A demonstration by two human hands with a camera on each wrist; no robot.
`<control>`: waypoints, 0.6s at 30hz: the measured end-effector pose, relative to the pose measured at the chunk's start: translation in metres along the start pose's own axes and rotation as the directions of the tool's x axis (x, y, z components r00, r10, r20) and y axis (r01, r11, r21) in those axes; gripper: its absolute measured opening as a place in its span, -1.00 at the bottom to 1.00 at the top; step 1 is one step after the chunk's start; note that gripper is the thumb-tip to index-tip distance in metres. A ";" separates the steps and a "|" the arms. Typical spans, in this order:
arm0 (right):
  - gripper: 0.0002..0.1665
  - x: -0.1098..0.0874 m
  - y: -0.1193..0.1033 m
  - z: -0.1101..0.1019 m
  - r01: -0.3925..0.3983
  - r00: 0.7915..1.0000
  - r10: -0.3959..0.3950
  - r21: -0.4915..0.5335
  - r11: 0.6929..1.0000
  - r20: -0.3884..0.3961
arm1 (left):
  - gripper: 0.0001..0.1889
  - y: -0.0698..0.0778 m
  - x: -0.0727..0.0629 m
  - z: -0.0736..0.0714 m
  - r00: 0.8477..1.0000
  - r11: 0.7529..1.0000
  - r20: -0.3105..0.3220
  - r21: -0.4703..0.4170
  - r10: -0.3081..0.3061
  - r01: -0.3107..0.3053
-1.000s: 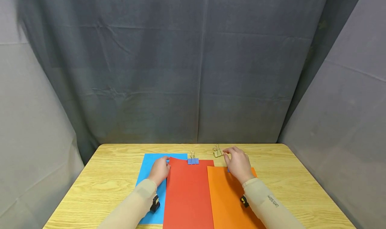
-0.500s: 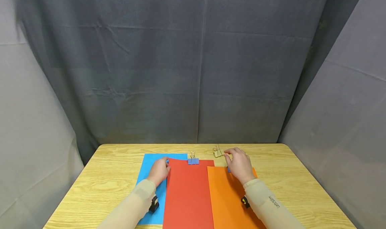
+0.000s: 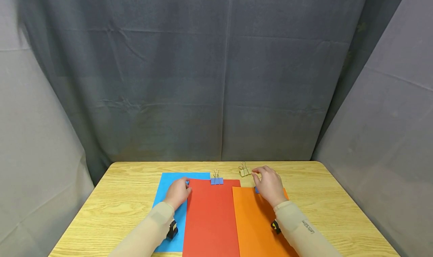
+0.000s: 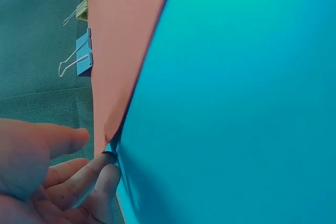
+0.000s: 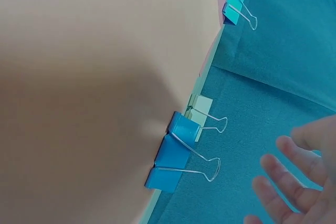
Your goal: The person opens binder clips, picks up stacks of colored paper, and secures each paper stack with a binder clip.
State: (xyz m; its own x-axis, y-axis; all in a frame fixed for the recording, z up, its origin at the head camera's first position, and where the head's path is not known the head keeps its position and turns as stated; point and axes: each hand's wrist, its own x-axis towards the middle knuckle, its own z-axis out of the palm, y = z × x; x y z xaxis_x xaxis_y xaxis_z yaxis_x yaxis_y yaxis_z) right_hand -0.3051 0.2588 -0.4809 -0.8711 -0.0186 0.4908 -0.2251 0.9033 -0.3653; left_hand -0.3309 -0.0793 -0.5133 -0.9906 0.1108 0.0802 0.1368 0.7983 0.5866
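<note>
My left hand (image 3: pixel 177 194) is at the raised far-left corner of the red sheet (image 3: pixel 213 219), over the blue sheet (image 3: pixel 170 212). In the left wrist view its fingertips (image 4: pixel 109 174) touch that corner, with the thumb apart from them. My right hand (image 3: pixel 269 185) hovers over the far edge of the orange sheet (image 3: pixel 257 223), its fingers loosely bent and nothing between them. Partly hidden behind it, a blue binder clip (image 5: pixel 172 153) grips the orange sheet's edge. A yellow binder clip (image 3: pixel 244 172) is just left of the right fingertips, apart from them in the right wrist view.
Another blue binder clip (image 3: pixel 217 181) sits on the red sheet's far edge. The sheets lie overlapping on a wooden table (image 3: pixel 111 208). A dark grey curtain (image 3: pixel 169 80) hangs behind it, with pale cloth (image 3: pixel 37 136) on both sides.
Both hands stay almost still. The right hand has drifted very slightly to the right, showing a little more of the blue clip beside it.
</note>
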 end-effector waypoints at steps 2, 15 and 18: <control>-0.79 0.000 0.001 0.000 -0.003 1.000 0.003 0.005 1.000 0.003 | -0.60 0.000 0.000 0.000 1.000 1.000 0.000 0.004 -0.001 0.001; -0.75 0.000 0.007 0.005 0.003 1.000 -0.004 0.044 0.999 0.024 | -0.66 0.007 -0.009 -0.008 1.000 0.999 -0.018 0.041 0.009 -0.008; -0.76 0.000 0.009 0.006 0.011 1.000 -0.012 0.064 0.998 0.021 | -0.67 0.009 -0.011 -0.010 0.999 0.998 -0.029 0.050 0.029 -0.028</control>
State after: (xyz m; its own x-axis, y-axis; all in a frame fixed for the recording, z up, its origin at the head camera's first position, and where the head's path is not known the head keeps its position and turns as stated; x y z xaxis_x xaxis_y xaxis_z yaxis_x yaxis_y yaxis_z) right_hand -0.3095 0.2641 -0.4894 -0.8770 -0.0385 0.4789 -0.2621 0.8738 -0.4097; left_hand -0.3186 -0.0792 -0.5011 -0.9858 0.1167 0.1206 0.1639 0.8236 0.5429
